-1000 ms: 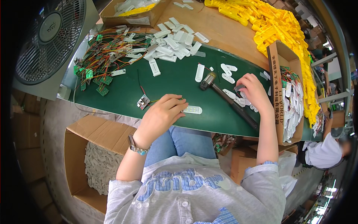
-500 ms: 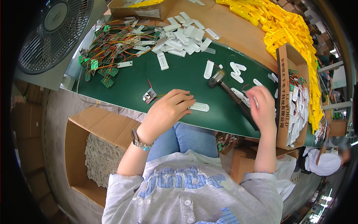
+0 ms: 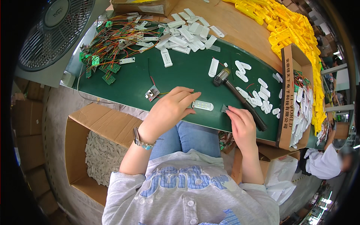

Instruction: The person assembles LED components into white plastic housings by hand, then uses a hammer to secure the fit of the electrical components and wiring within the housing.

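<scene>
My left hand (image 3: 173, 108) holds the near end of a slim white housing (image 3: 203, 106) with a lit-looking row of small LED dots, its fingers pinched over the left end. Just left of that hand, a small circuit board (image 3: 152, 93) with red and yellow wires lies on the green tabletop. Between the thumb and fingertips of my right hand (image 3: 243, 125) is a small clear plastic piece (image 3: 224, 108), a short gap to the right of the housing. A mallet (image 3: 240, 98) with a dark handle rests diagonally beyond my right hand.
Wired green circuit boards (image 3: 112, 45) are heaped at the back left, beside a pile of white casings (image 3: 187, 35). Small white covers (image 3: 261, 99) lie right of the mallet. An upright cardboard box (image 3: 284, 97) stands at the right edge; a fan (image 3: 56, 32) is at left.
My right hand has come left and nearer from the scattered white covers, now with a clear plastic piece in its fingers. My left hand stays almost in place on the housing.
</scene>
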{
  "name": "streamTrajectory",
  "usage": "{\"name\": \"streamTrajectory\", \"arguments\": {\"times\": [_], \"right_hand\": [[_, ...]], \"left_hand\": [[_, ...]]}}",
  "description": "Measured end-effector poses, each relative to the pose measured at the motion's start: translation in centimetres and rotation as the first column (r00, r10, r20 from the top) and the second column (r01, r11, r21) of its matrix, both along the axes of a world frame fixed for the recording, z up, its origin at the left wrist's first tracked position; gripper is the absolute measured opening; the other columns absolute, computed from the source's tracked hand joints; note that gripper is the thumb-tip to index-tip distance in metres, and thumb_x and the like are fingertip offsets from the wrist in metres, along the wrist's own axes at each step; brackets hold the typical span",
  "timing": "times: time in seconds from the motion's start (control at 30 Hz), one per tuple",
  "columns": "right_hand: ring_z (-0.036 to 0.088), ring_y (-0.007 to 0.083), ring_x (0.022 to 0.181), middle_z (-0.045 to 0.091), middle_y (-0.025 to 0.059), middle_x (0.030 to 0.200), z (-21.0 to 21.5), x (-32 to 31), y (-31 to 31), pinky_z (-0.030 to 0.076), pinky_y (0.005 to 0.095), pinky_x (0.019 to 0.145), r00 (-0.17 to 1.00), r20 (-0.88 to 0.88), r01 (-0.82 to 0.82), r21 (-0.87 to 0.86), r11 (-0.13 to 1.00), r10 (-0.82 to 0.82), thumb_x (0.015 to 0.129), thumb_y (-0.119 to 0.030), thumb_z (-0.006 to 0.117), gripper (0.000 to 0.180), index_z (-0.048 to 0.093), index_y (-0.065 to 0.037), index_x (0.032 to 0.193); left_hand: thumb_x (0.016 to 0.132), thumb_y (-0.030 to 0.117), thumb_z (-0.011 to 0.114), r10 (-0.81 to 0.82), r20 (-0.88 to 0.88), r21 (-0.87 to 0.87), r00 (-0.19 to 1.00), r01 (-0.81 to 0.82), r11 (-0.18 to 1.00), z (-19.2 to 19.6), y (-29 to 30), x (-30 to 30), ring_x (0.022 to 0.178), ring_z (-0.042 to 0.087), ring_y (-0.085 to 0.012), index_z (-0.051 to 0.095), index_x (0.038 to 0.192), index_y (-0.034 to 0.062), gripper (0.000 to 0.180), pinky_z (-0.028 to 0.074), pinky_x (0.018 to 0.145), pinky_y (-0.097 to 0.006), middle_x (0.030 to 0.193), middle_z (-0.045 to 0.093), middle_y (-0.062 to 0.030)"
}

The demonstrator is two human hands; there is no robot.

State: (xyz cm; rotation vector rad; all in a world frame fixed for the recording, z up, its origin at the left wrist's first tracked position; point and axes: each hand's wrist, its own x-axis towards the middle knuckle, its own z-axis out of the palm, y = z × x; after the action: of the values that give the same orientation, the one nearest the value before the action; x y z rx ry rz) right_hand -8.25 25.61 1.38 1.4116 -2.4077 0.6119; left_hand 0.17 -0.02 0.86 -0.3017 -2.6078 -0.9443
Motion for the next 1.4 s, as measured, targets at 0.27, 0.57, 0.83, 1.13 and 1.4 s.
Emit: {"name": "streamTrajectory", "arguments": {"times": [0.27, 0.57, 0.83, 1.13, 1.4], "right_hand": [[0.065, 0.0276, 0.087, 0.068, 0.0098, 0.103, 1.0, 0.1, -4.4, 0.054, 0.0366, 0.073, 0.994, 0.089, -0.046, -0.206, 0.977, 0.066, 0.071, 0.011, 0.067, 0.030, 0.070, 0.001, 0.099], [0.064, 0.0261, 0.092, 0.067, 0.0073, 0.101, -0.9, 0.6, -7.5, 0.054, 0.0366, 0.074, 0.990, 0.039, -0.124, -0.165, 0.978, 0.132, 0.069, 0.002, 0.069, 0.024, 0.069, -0.001, 0.093], [0.063, 0.0252, 0.092, 0.067, 0.0058, 0.102, -0.4, 0.5, -7.0, 0.050, 0.0374, 0.077, 0.987, 0.093, -0.112, -0.170, 0.979, 0.129, 0.071, 0.003, 0.069, 0.026, 0.070, -0.003, 0.096], [0.062, 0.0245, 0.091, 0.067, 0.0056, 0.102, -0.7, 1.1, -6.7, 0.049, 0.0372, 0.078, 0.989, 0.105, -0.089, -0.167, 0.982, 0.108, 0.072, 0.005, 0.068, 0.030, 0.071, -0.003, 0.101], [0.062, 0.0235, 0.092, 0.067, 0.0047, 0.102, -0.9, 0.7, -6.9, 0.048, 0.0373, 0.079, 0.981, 0.151, -0.093, -0.178, 0.980, 0.120, 0.073, 0.002, 0.068, 0.027, 0.071, -0.004, 0.098]], "left_hand": [[0.074, 0.012, 0.077, 0.016, -0.002, 0.047, 1.000, -0.016, 0.999, -0.3, -0.1, 0.1, 0.111, 0.060, -0.0317, 0.060, 0.123, 0.0020, 0.053, 0.052, 0.091, -0.040, 0.117, 0.065, -0.0129], [0.074, 0.013, 0.077, 0.020, -0.010, 0.069, 1.000, -0.019, 0.997, -0.2, -0.1, 0.0, 0.110, 0.060, -0.0311, 0.061, 0.122, 0.0021, 0.052, 0.052, 0.091, -0.040, 0.116, 0.066, -0.0127], [0.074, 0.015, 0.077, 0.018, -0.010, 0.049, 1.000, -0.018, 0.999, -0.2, -0.2, 0.0, 0.110, 0.060, -0.0303, 0.062, 0.121, 0.0033, 0.050, 0.052, 0.091, -0.040, 0.114, 0.066, -0.0129], [0.074, 0.015, 0.077, 0.021, -0.026, 0.025, 0.999, -0.020, 0.999, -0.3, -0.1, 0.0, 0.110, 0.061, -0.0305, 0.062, 0.120, 0.0035, 0.050, 0.053, 0.090, -0.040, 0.114, 0.066, -0.0127], [0.073, 0.014, 0.077, 0.027, -0.021, 0.036, 0.999, -0.026, 0.999, -0.1, 0.0, -0.1, 0.109, 0.061, -0.0297, 0.061, 0.111, 0.0043, 0.042, 0.054, 0.088, -0.040, 0.111, 0.066, -0.0096]]}}
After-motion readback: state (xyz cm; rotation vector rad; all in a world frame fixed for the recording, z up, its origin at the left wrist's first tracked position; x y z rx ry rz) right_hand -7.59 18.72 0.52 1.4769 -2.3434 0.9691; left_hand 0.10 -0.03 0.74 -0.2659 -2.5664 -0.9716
